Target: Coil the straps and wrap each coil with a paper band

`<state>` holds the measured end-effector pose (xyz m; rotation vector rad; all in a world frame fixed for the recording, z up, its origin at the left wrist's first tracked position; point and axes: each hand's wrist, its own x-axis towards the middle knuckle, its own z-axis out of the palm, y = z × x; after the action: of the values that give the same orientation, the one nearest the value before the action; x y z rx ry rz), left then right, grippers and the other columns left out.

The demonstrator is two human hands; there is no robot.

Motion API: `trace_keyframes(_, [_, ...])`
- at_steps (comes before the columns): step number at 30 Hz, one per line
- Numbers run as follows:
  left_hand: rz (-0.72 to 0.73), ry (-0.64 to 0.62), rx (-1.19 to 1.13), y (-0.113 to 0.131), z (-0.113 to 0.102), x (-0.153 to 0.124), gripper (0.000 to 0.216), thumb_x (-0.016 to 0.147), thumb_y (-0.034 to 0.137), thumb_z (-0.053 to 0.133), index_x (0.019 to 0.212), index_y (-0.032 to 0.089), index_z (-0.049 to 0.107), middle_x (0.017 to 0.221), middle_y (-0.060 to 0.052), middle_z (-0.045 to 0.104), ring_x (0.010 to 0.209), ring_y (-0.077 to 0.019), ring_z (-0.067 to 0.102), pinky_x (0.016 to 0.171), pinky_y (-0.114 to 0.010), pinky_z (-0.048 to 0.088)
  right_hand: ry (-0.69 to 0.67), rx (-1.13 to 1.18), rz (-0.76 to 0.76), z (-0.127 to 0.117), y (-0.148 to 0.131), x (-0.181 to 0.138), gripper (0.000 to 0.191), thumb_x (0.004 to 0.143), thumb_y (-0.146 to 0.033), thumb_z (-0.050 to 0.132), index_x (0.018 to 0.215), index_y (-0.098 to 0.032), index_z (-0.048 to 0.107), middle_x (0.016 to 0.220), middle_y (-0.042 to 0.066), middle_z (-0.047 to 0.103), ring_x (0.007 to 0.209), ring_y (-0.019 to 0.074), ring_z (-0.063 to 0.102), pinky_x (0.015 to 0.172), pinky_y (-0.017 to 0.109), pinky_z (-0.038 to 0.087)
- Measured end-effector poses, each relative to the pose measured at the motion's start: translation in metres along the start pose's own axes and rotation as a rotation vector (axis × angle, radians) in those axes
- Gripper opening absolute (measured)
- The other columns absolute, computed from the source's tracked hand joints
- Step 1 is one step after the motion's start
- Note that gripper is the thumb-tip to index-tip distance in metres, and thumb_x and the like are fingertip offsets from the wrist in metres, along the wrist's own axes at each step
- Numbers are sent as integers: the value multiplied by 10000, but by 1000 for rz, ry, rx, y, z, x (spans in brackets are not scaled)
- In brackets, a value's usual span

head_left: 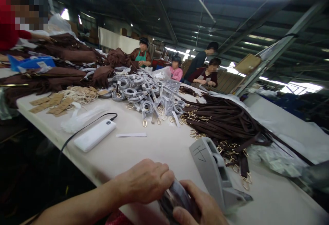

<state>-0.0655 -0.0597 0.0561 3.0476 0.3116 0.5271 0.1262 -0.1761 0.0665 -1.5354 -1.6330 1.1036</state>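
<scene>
At the table's near edge, both my hands are on a dark coiled strap (180,196), which looks wrapped in shiny clear film. My left hand (147,180) is closed, its curled fingers against the coil's upper left side. Wrapped round the right side of the coil, my right hand (203,202) has its thumb on the near face. Beside it stands a grey tape dispenser (209,168) with handwritten marks on its side. The coil's lower part runs out of view.
Wrapped strap coils (136,89) are heaped mid-table. Loose brown straps (228,115) with gold clasps lie right. A white power bank (95,135) with a cable, a paper strip (131,135), cardboard tags (55,103) and brown bags (77,60) lie left. Several people work beyond.
</scene>
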Motion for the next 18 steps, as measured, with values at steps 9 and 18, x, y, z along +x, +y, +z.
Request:
trace_keyframes(9, [39, -49, 30, -14, 2, 2, 45, 869, 151, 554, 870, 188, 529, 798, -10, 653, 623, -181, 580, 491, -307, 396, -99, 344, 84, 14, 21, 12, 630, 709, -682, 691, 1091, -189, 598, 882, 23, 613, 784, 187, 537, 686, 262, 429])
trace_keyframes(18, [74, 109, -3, -44, 14, 25, 92, 930, 148, 444, 885, 195, 509, 826, -42, 635, 715, -191, 551, 711, -310, 454, 497, -275, -27, 34, 32, 38, 477, 888, -659, 441, 966, -218, 604, 758, 69, 687, 683, 264, 635, 652, 322, 434])
